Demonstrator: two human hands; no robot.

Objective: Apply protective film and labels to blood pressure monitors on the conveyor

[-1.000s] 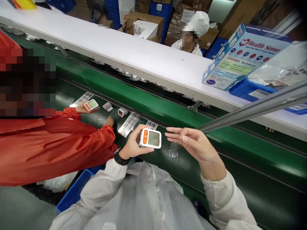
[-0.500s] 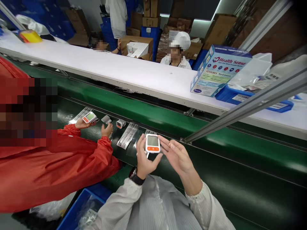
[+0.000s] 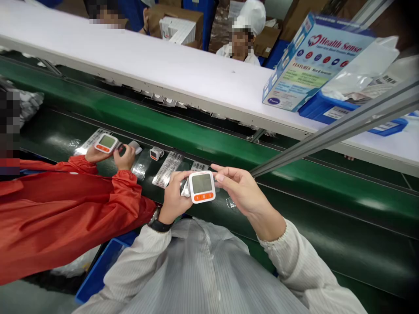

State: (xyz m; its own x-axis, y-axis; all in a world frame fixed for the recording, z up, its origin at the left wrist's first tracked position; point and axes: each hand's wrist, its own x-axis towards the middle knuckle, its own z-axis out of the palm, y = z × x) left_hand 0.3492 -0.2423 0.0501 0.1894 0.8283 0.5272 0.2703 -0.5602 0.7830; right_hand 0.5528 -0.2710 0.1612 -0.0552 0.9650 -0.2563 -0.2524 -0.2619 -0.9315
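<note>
A white monitor [image 3: 202,186] with a grey screen and orange buttons faces up in front of my body. My left hand [image 3: 176,196] holds it from its left side, fingers wrapped around that edge. My right hand [image 3: 240,189] is at its upper right edge, thumb and index finger pinched together; a small clear piece seems to be between them, too small to make out. Just beyond, on the green belt [image 3: 304,218], lie a printed label sheet [image 3: 168,169], a second sheet [image 3: 199,166] and a small white device [image 3: 156,153].
At the left, a person in red sleeves [image 3: 108,196] holds another monitor [image 3: 106,143]. Across the white shelf [image 3: 147,69] sits a person in a white cap. A metal bar [image 3: 327,135] slants down at the right, near a Health Sense box [image 3: 314,65] and blue tray [image 3: 327,114].
The view has shifted down. My left hand now wraps the monitor's left side, and my right hand's fingers have drawn together at its upper right. The neighbour's right-side hand now holds a dark piece.
</note>
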